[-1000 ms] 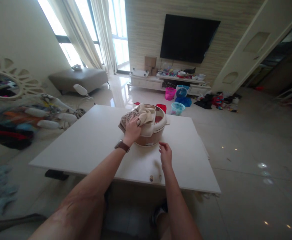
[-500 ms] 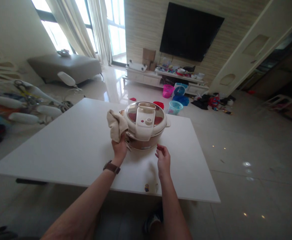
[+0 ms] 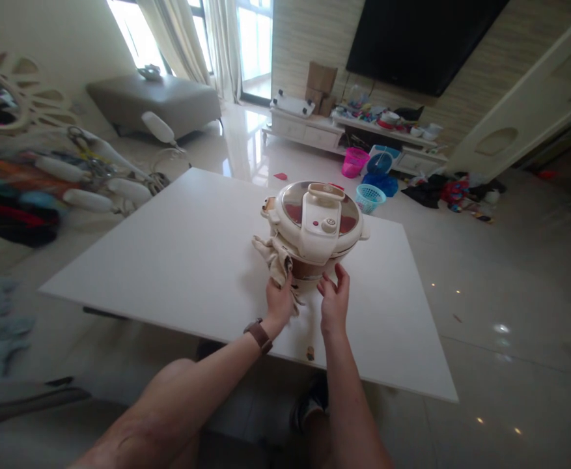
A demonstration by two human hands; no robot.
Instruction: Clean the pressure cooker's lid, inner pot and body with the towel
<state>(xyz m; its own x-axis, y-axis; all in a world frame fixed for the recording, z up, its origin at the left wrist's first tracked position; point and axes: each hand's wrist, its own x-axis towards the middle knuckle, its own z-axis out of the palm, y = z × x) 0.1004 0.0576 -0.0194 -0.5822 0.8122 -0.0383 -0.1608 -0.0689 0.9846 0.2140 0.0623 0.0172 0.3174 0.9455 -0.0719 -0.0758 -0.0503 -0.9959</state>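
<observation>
A cream and brown electric pressure cooker (image 3: pixel 316 227) with its lid on stands on a white table (image 3: pixel 182 260). My left hand (image 3: pixel 279 303), a watch on its wrist, is closed on a beige cloth (image 3: pixel 274 256) and presses it against the cooker's lower left side. To the right, my right hand (image 3: pixel 334 298) rests with fingers spread against the cooker's front base.
A small dark speck (image 3: pixel 309 355) lies near the table's front edge. A drying rack with clothes (image 3: pixel 60 182) stands left of the table. On the floor beyond are pink (image 3: pixel 354 161) and blue baskets (image 3: pixel 368 197), a TV stand (image 3: pixel 353 133) and a grey ottoman (image 3: pixel 154 101).
My left hand has drawn the cloth off the lid and down to the cooker's lower left side. My right hand has moved forward to touch the cooker's base.
</observation>
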